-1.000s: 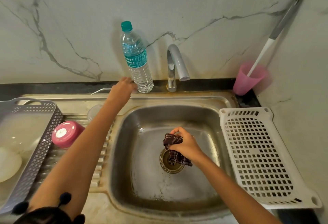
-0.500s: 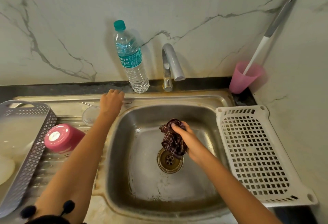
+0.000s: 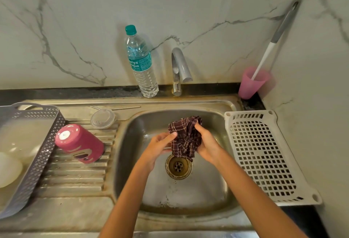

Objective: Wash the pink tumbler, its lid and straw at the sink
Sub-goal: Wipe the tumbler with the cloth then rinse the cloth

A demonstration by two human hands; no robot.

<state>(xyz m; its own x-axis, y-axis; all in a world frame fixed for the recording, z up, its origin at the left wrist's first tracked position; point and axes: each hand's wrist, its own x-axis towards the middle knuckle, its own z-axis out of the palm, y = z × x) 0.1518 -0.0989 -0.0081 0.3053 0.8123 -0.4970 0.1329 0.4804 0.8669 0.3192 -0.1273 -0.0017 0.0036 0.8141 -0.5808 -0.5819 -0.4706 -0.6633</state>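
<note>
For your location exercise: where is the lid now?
In the head view, the lid lies on the drainboard left of the basin, between the straw and the tumbler.

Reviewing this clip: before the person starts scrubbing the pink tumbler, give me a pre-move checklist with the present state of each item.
1. Cloth in hand: the left hand and right hand both grip the checked cloth over the sink basin. Ok.
2. Tumbler free to pick up: the pink tumbler lies on its side on the drainboard, untouched. Ok.
3. Lid off: the clear lid lies flat behind the tumbler. Ok.
4. Straw out: the metal straw lies just behind the lid. Ok.
5. Water running: no stream shows from the tap. Not ok.
6. Cloth wet or soaped: cannot tell.
</note>
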